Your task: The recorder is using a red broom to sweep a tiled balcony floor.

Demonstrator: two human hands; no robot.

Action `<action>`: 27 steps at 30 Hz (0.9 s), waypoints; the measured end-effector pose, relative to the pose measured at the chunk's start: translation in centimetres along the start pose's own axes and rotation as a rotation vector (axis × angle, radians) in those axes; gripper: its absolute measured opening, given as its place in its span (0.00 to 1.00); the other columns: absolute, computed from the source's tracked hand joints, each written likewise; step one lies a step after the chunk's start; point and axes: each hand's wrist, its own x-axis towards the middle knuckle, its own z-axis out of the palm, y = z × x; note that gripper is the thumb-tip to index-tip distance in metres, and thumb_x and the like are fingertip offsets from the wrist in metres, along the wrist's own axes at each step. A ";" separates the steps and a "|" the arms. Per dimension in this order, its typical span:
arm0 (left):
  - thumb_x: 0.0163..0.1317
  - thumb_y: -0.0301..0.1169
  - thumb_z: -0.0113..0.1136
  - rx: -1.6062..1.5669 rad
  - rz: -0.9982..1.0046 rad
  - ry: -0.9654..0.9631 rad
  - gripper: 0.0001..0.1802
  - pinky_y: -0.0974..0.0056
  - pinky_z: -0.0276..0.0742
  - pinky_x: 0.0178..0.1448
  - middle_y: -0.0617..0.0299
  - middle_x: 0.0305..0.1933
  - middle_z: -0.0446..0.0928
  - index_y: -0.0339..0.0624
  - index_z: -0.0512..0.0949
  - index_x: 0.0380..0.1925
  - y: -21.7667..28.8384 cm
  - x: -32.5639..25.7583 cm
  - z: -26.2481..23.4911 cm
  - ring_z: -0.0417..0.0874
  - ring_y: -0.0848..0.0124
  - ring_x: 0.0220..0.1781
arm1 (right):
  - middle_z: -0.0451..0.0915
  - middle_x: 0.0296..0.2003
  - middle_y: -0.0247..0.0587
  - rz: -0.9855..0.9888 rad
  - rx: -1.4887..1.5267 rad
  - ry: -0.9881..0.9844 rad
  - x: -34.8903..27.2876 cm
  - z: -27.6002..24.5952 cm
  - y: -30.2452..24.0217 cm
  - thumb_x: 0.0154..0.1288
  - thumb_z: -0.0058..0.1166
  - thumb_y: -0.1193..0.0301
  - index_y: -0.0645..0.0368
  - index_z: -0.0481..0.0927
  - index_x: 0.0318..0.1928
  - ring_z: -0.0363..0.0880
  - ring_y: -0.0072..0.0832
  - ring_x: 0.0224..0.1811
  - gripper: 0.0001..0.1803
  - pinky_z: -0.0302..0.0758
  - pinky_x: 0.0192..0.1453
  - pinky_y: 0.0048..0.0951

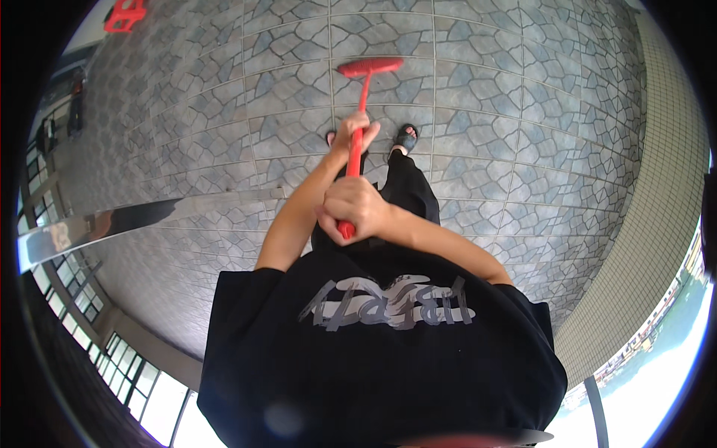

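Two hands grip one red broom (pixel 361 112), stacked along its handle. The right hand (pixel 352 209) is curled in a full fist around the handle's upper end, close to the chest, with only a red stub showing below the knuckles. The left hand (pixel 355 133) sits further down the handle, toward 12 o'clock from the right, with fingers wrapped around the shaft and the thumb lying along it. This spacing reads as a lever grip: the near hand likely acts as a pivot while the far one guides the head. The broom head (pixel 370 67) lies at 12 o'clock from both hands, out ahead of the feet and blurred; whether it touches the floor cannot be told.

A sandal (pixel 405 139) on one foot shows at 1 o'clock from the left hand, and the other foot is mostly hidden behind the handle and wrist. Dark trousers (pixel 407 187) and a black shirt (pixel 373 358) with a grey print fill the lower middle of the view.

The floor (pixel 523 112) is laid with grey-blue tiles patterned like irregular stone, with pale grout lines running in a grid. At 9 o'clock a shiny metal rail (pixel 134 218) crosses the view, with windows of a building (pixel 82 299) beyond it. At 3 o'clock a low wall (pixel 642 246) of small pale tiles curves along the edge, suggesting a balcony or rooftop, with distant ground showing past it. A red object (pixel 124 15) sits at 11 o'clock, too small to identify.
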 end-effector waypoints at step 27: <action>0.54 0.26 0.70 -0.035 -0.145 0.656 0.21 0.54 0.66 0.35 0.57 0.16 0.66 0.43 0.64 0.15 15.1 -36.7 -6.4 0.70 0.53 0.22 | 0.66 0.16 0.32 -0.196 0.318 -0.483 -11.7 20.9 -24.2 0.49 0.64 0.83 0.54 0.63 0.18 0.64 0.29 0.12 0.21 0.60 0.16 0.29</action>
